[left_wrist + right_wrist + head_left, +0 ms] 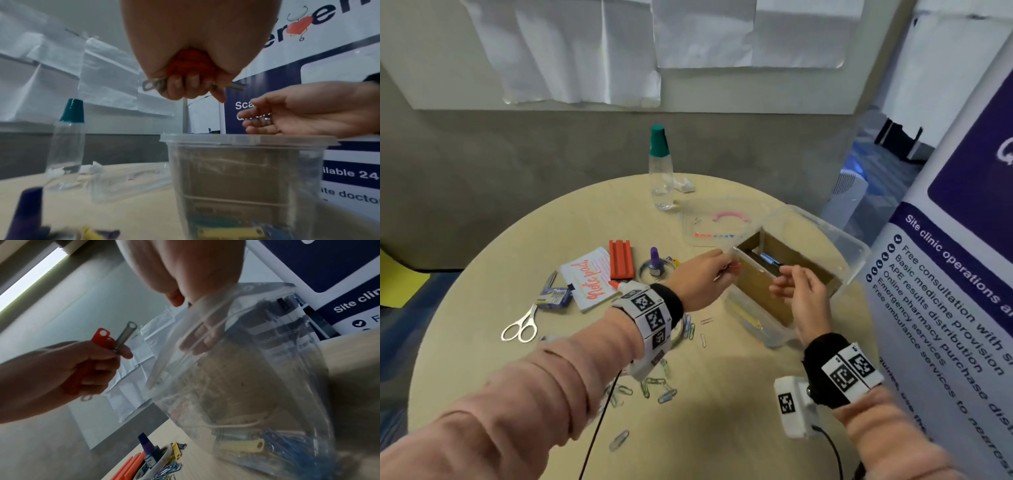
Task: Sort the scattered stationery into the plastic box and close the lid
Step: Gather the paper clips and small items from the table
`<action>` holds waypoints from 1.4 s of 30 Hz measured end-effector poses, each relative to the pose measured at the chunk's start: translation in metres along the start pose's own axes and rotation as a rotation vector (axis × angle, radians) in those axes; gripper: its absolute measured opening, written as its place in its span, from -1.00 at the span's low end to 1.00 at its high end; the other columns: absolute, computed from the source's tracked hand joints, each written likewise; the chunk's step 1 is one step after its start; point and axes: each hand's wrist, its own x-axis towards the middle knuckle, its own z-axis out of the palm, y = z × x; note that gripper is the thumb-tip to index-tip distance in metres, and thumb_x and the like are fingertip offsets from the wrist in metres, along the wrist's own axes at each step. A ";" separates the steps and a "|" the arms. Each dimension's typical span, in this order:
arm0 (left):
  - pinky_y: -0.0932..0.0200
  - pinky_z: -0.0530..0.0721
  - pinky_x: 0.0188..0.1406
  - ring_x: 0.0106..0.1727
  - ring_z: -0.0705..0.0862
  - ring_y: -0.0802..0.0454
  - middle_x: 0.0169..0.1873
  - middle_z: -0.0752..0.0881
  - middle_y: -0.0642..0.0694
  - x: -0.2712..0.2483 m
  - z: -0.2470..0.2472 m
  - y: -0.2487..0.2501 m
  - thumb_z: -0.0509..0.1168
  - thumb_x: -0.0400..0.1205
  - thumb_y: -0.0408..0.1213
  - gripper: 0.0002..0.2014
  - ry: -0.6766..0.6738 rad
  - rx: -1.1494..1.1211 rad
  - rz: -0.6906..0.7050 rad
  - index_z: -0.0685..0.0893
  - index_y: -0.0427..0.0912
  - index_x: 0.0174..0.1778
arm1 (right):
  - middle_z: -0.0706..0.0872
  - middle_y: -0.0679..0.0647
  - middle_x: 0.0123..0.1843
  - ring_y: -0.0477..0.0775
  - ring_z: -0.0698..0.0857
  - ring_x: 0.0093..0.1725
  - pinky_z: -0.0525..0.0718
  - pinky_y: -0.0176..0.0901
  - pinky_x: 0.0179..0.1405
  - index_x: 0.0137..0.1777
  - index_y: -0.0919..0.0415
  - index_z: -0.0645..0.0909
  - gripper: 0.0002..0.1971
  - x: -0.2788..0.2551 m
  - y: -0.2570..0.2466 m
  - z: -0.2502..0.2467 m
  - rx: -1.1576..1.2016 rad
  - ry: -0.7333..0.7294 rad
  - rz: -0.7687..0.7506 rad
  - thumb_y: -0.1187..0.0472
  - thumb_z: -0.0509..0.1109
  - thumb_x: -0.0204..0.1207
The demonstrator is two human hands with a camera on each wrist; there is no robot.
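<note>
Left hand (pixel 697 279) fingers (pixel 186 84) are curled tight around a small bundle of fasteners (pixel 107 340), red plastic and grey metal strips, ends poking out both sides of the fist. It's held just left of the plastic box (pixel 774 325), near rim height, not over the opening. Right hand (pixel 803 294) is above the box's near end, fingers (pixel 259 113) loosely extended and slightly apart, holding nothing; in the right wrist view the fingertips sit at the rim, contact unclear. Box stands on the right side of the desk (pixel 722 411), open, brown cardboard divider (pixel 763 284) inside, blue and yellow items at the bottom. Clear lid (pixel 709 222) with pink handle lies flat on the desk just behind the box. Still out on the desk: loose paper clips (pixel 654 387) near the left wrist, scissors (pixel 522 325), notepad (pixel 592 281), orange block (pixel 621 259), purple ink bottle (pixel 654 262), green-capped clear bottle (pixel 661 168) at the far edge.
</note>
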 end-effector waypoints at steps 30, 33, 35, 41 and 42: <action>0.63 0.46 -0.10 -0.03 0.61 0.12 -0.07 0.67 0.00 0.001 -0.017 -0.050 0.14 0.59 -0.57 -0.69 0.210 -0.194 -0.142 0.74 -0.21 0.00 | 0.58 0.23 -0.03 0.15 0.58 -0.03 0.65 -0.21 -0.07 -0.09 0.44 0.68 -0.79 -0.026 -0.014 0.030 -0.386 0.176 -0.503 0.32 0.26 0.61; 0.70 0.43 -0.14 -0.09 0.62 0.14 -0.15 0.67 0.06 -0.042 -0.029 -0.078 0.16 0.55 -0.60 -0.71 0.191 -0.174 -0.250 0.75 -0.24 -0.06 | 0.61 0.15 -0.17 0.00 0.57 -0.16 0.56 -0.26 -0.16 -0.16 0.41 0.68 -0.74 -0.041 -0.018 0.058 -0.371 -0.045 -0.752 0.26 0.22 0.56; 0.59 0.49 -0.13 -0.07 0.65 0.07 -0.15 0.71 0.01 -0.072 -0.031 -0.093 0.16 0.56 -0.59 -0.72 0.119 -0.139 -0.319 0.74 -0.22 -0.08 | 0.64 0.17 -0.20 0.00 0.58 -0.21 0.50 -0.32 -0.19 -0.13 0.38 0.69 -0.81 -0.042 -0.015 0.083 -0.394 -0.241 -0.672 0.32 0.26 0.56; 0.61 0.37 -0.19 -0.06 0.59 0.19 -0.07 0.66 0.07 -0.146 -0.017 -0.122 0.19 0.63 -0.33 -0.78 -0.014 0.021 -0.527 0.73 -0.08 0.04 | 0.64 0.28 0.23 0.22 0.60 0.22 0.47 -0.19 0.24 0.17 0.35 0.66 -0.72 0.013 0.023 0.147 -0.629 -0.337 -0.067 0.41 0.20 0.56; 0.58 0.34 -0.18 -0.02 0.60 0.17 -0.07 0.62 0.08 -0.154 -0.015 -0.126 0.18 0.64 -0.30 -0.77 -0.019 0.053 -0.559 0.71 -0.04 0.08 | 0.62 0.29 0.28 0.25 0.59 0.26 0.48 -0.13 0.28 0.21 0.35 0.64 -0.70 0.025 0.028 0.153 -0.690 -0.322 -0.037 0.42 0.19 0.56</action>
